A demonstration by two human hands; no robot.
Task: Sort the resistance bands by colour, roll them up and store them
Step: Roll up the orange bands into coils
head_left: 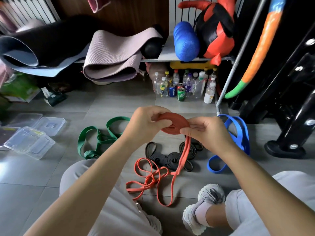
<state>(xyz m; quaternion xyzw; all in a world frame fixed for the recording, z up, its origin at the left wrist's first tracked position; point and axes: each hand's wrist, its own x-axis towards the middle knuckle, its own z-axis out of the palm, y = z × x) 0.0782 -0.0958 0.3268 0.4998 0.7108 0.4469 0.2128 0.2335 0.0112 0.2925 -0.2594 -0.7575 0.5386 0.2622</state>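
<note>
Red band coil pinched between left hand and right hand | unrolled tail hangs from right hand to floor, toward person | right hand feeds.

The blue can on the floor reads "PEPSI" in white letters running up its side. Near it, to the right, a white bottle bears a yellow mark that looks like a "7". The green can just beside the blue can has pale lettering too blurred to read, as has the purple label on the clear bottle behind it.
</note>
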